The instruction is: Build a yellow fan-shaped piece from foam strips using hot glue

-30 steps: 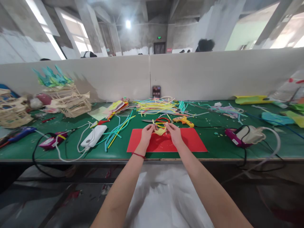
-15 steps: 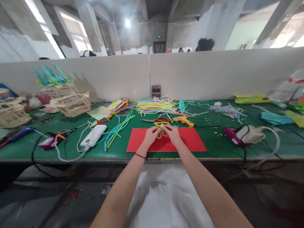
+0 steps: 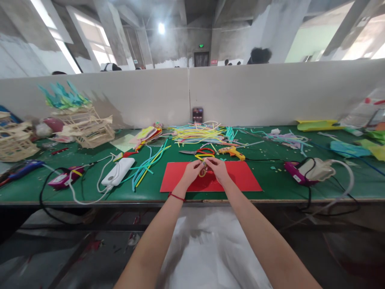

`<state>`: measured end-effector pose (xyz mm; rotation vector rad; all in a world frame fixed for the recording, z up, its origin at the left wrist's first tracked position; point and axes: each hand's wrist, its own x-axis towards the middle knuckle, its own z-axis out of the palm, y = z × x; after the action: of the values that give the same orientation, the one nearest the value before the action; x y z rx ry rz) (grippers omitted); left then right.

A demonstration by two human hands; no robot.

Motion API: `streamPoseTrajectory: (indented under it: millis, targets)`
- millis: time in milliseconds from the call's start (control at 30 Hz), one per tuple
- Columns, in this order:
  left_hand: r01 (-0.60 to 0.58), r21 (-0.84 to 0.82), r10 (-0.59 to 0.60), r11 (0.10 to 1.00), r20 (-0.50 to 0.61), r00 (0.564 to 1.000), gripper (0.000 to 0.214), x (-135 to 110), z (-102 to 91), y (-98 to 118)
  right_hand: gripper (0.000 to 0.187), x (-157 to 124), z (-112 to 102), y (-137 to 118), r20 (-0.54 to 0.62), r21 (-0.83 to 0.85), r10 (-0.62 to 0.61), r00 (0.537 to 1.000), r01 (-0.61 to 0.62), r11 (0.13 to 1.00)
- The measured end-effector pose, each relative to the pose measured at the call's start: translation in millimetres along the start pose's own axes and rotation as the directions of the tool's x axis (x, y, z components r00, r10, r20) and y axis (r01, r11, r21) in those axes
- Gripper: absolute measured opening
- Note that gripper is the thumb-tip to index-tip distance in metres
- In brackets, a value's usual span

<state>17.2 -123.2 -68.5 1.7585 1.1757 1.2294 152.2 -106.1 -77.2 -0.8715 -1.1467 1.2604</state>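
Both hands meet over a red sheet (image 3: 240, 178) lying on the green table. My left hand (image 3: 192, 171) and my right hand (image 3: 219, 170) are closed, fingertips together, on a small pale yellow looped piece (image 3: 203, 173). Fingers cover most of this piece, so its exact kind cannot be made out. Just beyond the fingertips lie scissors (image 3: 207, 151) with red handles. To their right rests a yellow glue gun (image 3: 232, 152), its black cord running to the right. A yellow strip (image 3: 201, 157) shows between the hands and the scissors.
Behind the scissors lies a heap of coloured strips (image 3: 198, 134). A white power bank (image 3: 118, 171) with cables and more strips (image 3: 152, 162) are at left. At right sits a purple device (image 3: 296, 173). A grey partition (image 3: 255, 94) closes the table's back; woven baskets (image 3: 93, 130) stand far left.
The fingers have shifted slightly around the small piece, and its loop now hangs a little differently between them. Everything else on the table stays in place.
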Motion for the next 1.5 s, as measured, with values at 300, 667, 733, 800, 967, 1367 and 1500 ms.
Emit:
streamPoseTrajectory:
  millis: [300, 667, 733, 800, 967, 1367, 1500]
  targets:
    - [0.0, 0.011, 0.0, 1.0, 0.025, 1.0, 0.039, 0.4, -0.3, -1.0, 0.036, -1.0, 0.5, -3.2, 0.029, 0.036, 0.003, 1.0, -0.004, 0.999]
    - [0.242, -0.359, -0.158, 0.902, 0.248, 0.956, 0.061, -0.1, 2.2, -4.1, 0.036, 1.3, -1.9, -8.6, -0.019, 0.251, 0.052, 0.998, -0.045, 0.967]
    - [0.236, -0.371, -0.123, 0.898, 0.303, 0.945, 0.059, -0.7, 0.9, -6.2, 0.036, 1.3, -1.4, -8.0, -0.018, 0.239, 0.054, 0.998, -0.048, 0.97]
    - [0.222, -0.368, -0.105, 0.903, 0.312, 0.944, 0.054, -0.9, 0.0, -7.8, 0.037, 1.2, -1.4, -8.0, -0.015, 0.219, 0.054, 0.998, -0.049, 0.975]
    - [0.212, -0.377, -0.102, 0.902, 0.292, 0.951, 0.053, -0.9, 0.3, -8.0, 0.038, 0.2, -1.7, -9.6, 0.0, 0.194, 0.055, 0.998, -0.054, 0.98]
    - [0.235, -0.312, -0.144, 0.92, 0.29, 0.946, 0.05, -2.6, 1.4, 1.9, 0.04, 1.4, -1.8, -9.1, -0.015, 0.142, 0.06, 0.998, -0.058, 0.988]
    - [0.244, -0.282, -0.162, 0.928, 0.285, 0.945, 0.05, -1.5, 1.9, 1.4, 0.041, 1.7, -2.4, -7.8, -0.02, 0.118, 0.047, 0.999, -0.045, 0.992]
